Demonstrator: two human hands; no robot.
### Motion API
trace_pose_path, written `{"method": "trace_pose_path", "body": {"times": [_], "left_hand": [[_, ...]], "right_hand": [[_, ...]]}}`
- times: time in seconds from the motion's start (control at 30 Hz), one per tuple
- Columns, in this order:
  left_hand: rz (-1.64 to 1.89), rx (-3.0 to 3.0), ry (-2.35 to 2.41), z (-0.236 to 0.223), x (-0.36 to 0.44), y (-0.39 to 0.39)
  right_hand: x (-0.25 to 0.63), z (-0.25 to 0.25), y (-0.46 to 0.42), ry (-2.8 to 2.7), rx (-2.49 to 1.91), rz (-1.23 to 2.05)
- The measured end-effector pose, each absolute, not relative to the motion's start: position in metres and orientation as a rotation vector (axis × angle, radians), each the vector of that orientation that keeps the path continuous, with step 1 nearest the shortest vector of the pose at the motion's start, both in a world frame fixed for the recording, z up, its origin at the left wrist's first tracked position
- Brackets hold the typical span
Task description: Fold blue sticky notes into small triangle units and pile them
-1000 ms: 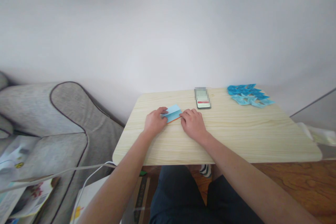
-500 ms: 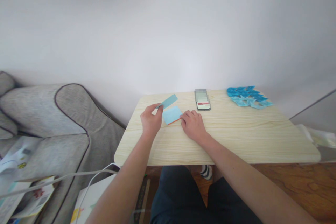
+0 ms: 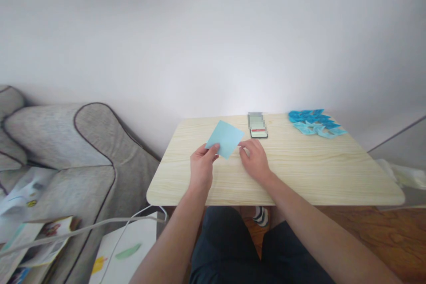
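Note:
My left hand [image 3: 202,166] is closed on a light blue square sheet of paper [image 3: 226,137], with the thumb on top near its lower left corner. The sheet is raised and tilted above the table. Beside its right edge is my right hand [image 3: 254,157], with bent fingers and a gap between thumb and index finger. The index fingertip is at the paper's edge; whether it touches is hard to see. What lies under the sheet is hidden.
Beyond my right hand lies a phone [image 3: 258,126], its screen partly blurred. Folded blue paper pieces [image 3: 314,122] sit at the table's [image 3: 299,177] back right. A grey sofa [image 3: 60,133] is to the left, with a white cable [image 3: 109,221] crossing in front of it.
My left hand has moved right and turned the raised paper so its square face shows. The blue sheet with an orange edge under my hands is no longer distinguishable. My right hand has shifted slightly right.

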State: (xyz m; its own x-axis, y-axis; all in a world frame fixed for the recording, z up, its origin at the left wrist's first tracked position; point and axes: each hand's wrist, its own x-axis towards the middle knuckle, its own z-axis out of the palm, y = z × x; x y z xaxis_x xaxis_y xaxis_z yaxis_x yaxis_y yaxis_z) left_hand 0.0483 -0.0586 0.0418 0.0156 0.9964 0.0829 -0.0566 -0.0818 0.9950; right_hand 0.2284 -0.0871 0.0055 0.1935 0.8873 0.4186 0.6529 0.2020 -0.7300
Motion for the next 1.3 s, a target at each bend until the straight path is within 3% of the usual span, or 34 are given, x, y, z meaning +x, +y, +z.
{"method": "trace_pose_path", "body": {"times": [0.27, 0.5, 0.67, 0.97, 1.3], "left_hand": [[1.158, 1.251, 0.957, 0.031, 0.090, -0.093], [1.106, 2.066, 0.863, 0.028, 0.103, -0.113], [0.816, 2.452, 0.913, 0.021, 0.097, -0.122], [0.605, 2.535, 0.887, 0.017, 0.098, -0.128], [0.600, 2.326, 1.015, 0.020, 0.097, -0.124]], "right_hand": [[0.259, 0.026, -0.144, -1.269, -1.391, 0.526], [0.309, 0.017, -0.189, -1.532, -1.350, 0.126], [0.330, -0.002, -0.211, -1.789, -1.491, 0.009], [0.326, 0.012, -0.225, -1.794, -1.575, 0.439], [0.323, 0.021, -0.182, -1.762, -1.798, 0.504]]}}
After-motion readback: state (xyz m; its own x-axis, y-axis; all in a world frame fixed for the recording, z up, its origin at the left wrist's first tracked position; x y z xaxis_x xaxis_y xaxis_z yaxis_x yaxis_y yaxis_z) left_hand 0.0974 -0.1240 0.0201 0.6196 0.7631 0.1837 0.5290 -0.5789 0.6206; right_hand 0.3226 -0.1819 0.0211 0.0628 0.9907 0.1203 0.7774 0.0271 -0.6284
